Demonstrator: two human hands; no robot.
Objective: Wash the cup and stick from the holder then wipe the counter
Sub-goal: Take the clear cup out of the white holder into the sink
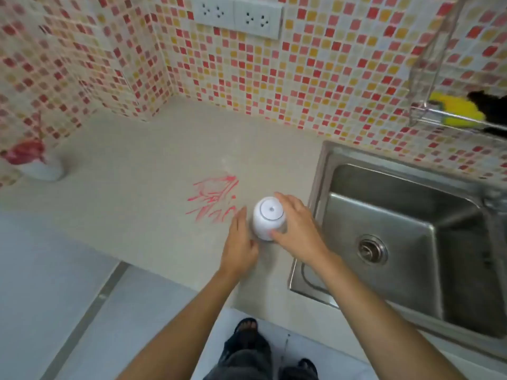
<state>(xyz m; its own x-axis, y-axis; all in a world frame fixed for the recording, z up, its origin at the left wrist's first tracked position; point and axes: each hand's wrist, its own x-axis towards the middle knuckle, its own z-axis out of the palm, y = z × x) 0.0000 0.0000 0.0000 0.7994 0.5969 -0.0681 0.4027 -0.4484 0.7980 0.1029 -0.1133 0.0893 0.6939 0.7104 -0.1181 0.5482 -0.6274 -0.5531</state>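
Note:
A white cup (267, 216) stands upside down on the beige counter (131, 193), just left of the sink. My right hand (297, 229) wraps its right side, thumb in front and fingers behind. Beside the cup's left side is my left hand (241, 242), fingers straight and together; it touches or nearly touches the cup. Red scribble marks (214, 197) stain the counter just left of and behind the cup. No stick shows in view.
A steel sink (397, 242) with a drain lies to the right. A wire rack (452, 111) on the tiled wall holds a yellow sponge (455, 108). A white holder (41, 165) with red contents stands far left. Wall sockets (237, 16) are above.

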